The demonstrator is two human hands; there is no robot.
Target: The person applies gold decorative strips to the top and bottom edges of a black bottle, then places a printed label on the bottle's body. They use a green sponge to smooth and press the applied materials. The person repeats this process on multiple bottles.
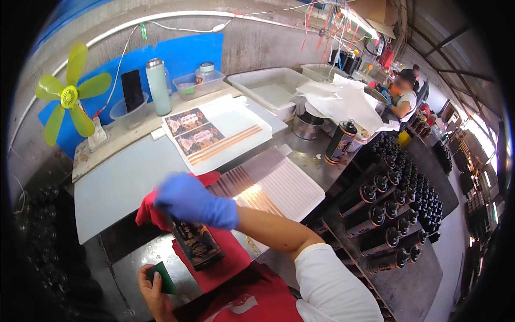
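My right hand (pixel 196 201), in a blue glove and slightly blurred, is closed round the upper end of a black bottle (pixel 197 244). Gold-coloured decoration covers part of the bottle's side. It lies tilted on a red cloth (pixel 228 257) in front of me, and the glove hides its top. My bare left hand (pixel 153 290) pinches a small dark green flat square piece (pixel 162 278) between thumb and fingers, near the bottle's lower end. Beyond the glove is a sheet with copper-coloured stripes (pixel 300 180).
Printed decal sheets (pixel 193 134) lie on the far board. A green fan (pixel 68 96), a flask (pixel 159 88) and a white tub (pixel 268 88) stand behind. One black bottle (pixel 341 142) stands right of the sheets; several more (pixel 386 231) fill the right side. A co-worker (pixel 405 99) is farther back.
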